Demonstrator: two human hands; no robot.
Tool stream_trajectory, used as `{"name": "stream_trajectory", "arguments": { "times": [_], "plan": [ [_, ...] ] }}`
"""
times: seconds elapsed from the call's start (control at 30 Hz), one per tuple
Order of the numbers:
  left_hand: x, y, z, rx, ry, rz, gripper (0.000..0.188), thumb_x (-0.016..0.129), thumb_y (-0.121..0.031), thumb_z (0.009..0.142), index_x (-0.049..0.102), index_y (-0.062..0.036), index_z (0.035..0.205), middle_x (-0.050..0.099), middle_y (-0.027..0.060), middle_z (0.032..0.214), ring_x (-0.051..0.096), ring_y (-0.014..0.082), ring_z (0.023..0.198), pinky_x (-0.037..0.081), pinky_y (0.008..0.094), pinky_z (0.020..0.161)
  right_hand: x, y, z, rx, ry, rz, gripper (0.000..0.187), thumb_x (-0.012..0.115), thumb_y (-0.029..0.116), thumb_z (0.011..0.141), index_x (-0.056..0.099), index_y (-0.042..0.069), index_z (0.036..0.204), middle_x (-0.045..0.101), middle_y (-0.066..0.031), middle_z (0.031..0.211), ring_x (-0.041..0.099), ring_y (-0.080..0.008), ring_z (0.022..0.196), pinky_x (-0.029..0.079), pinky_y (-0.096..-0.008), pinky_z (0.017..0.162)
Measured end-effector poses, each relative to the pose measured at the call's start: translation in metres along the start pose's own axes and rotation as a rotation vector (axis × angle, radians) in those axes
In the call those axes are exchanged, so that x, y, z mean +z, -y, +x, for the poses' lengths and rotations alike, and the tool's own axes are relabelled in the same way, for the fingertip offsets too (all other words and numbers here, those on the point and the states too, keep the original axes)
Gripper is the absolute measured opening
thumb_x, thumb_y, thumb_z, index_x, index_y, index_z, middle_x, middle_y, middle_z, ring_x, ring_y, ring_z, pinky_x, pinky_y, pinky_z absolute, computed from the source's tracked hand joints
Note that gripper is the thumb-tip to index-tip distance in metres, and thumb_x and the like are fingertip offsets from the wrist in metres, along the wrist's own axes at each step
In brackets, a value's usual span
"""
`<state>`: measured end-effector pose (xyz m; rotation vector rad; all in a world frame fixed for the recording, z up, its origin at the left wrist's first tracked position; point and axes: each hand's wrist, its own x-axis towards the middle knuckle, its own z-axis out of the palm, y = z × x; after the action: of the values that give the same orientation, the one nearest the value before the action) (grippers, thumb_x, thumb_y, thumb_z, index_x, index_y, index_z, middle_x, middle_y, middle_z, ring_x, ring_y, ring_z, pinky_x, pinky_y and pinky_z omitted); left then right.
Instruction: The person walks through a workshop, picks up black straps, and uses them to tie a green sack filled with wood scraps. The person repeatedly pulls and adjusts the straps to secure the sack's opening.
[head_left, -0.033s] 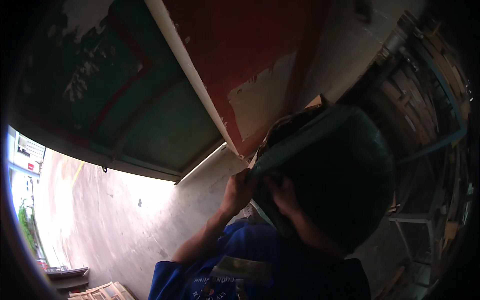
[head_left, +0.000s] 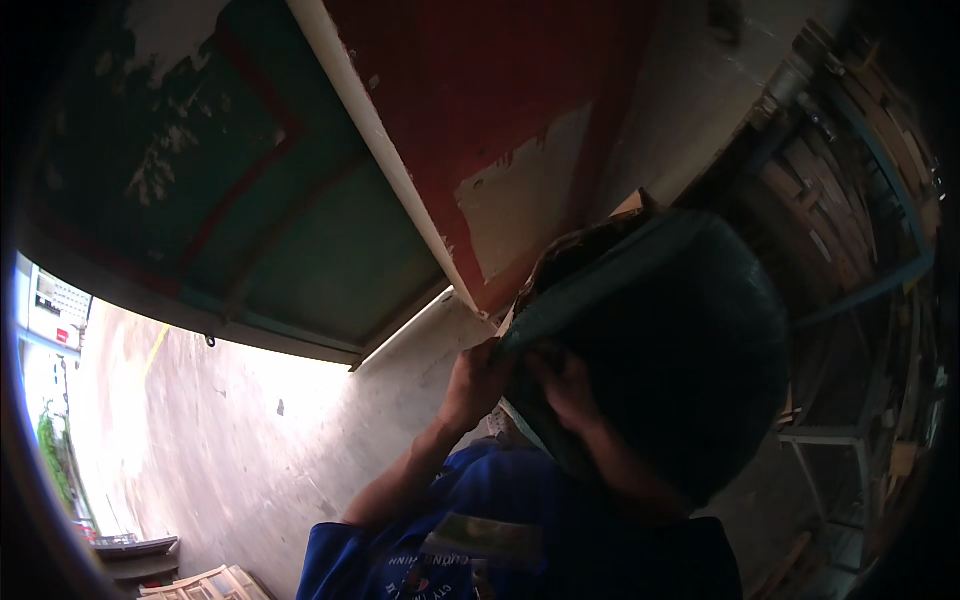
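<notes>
A large, dark green, rounded sack-like thing (head_left: 670,350) stands close in front of me, a little right of the middle. Its smooth rim slants up to the right, and brown material shows along its far side. My left hand (head_left: 476,385) is closed on the near left end of that rim. Just to the right, my right hand (head_left: 565,388) presses curled fingers against the dark green side below the rim. Shadow hides the right fingertips and whatever they pinch. My hands are close together, and both forearms rise from my blue shirt.
A big green panel (head_left: 200,200) and a red panel (head_left: 480,110) meet at a pale edge beyond my hands. On the right, a metal rack (head_left: 840,300) holds wooden strips. Wooden pallets (head_left: 205,583) lie at the lower left on the concrete floor (head_left: 270,440).
</notes>
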<state>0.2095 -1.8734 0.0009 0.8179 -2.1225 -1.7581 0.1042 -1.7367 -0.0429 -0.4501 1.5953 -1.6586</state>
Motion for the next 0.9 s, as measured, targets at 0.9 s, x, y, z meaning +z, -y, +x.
{"name": "stream_trajectory", "arguments": {
  "times": [0.9],
  "plan": [
    [-0.027, -0.043, -0.003, -0.292, 0.303, -0.116, 0.040, 0.054, -0.033, 0.104, 0.068, 0.0029, 0.112, 0.066, 0.0046, 0.095, 0.057, 0.0125, 0.085, 0.046, 0.0314, 0.078, -0.027, 0.034, 0.001, -0.153, 0.145, -0.135, 0.013, 0.076, 0.014, 0.091, 0.069, 0.006, 0.097, 0.065, 0.0039, 0.090, 0.058, -0.0059, 0.085, 0.050, -0.0267, 0.077]
  ]
}}
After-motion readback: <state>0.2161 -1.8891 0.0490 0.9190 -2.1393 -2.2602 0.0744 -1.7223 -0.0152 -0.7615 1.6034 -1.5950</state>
